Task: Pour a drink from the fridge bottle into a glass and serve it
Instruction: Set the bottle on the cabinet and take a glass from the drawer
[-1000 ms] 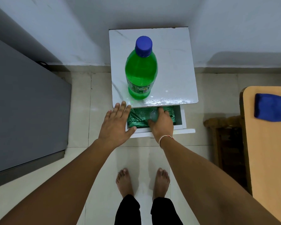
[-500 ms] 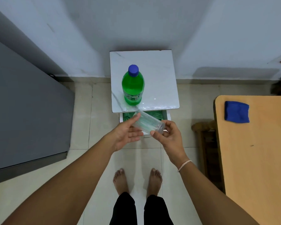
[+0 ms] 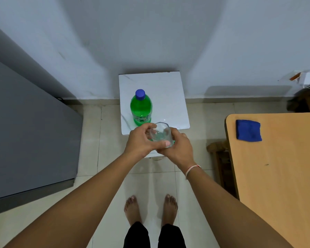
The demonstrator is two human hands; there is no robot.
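Note:
A green bottle (image 3: 141,108) with a blue cap stands upright on the white marble-topped side table (image 3: 170,97), towards its front left. In front of the table, both hands hold a clear empty glass (image 3: 159,134), mouth up. My left hand (image 3: 141,142) wraps its left side, thumb across the front. My right hand (image 3: 177,149) cups it from the right and below. The hands hide the drawer under the tabletop.
A grey fridge (image 3: 25,126) stands at the left. At the right, a wooden table (image 3: 279,167) carries a folded blue cloth (image 3: 248,130); a wooden stool (image 3: 217,151) sits beside it. My bare feet stand on tiled floor (image 3: 89,158).
The right hand lifted the glass out of the drawer, the left hand joined it, and the glass turned from lying sideways to upright. The view pulled back from the table.

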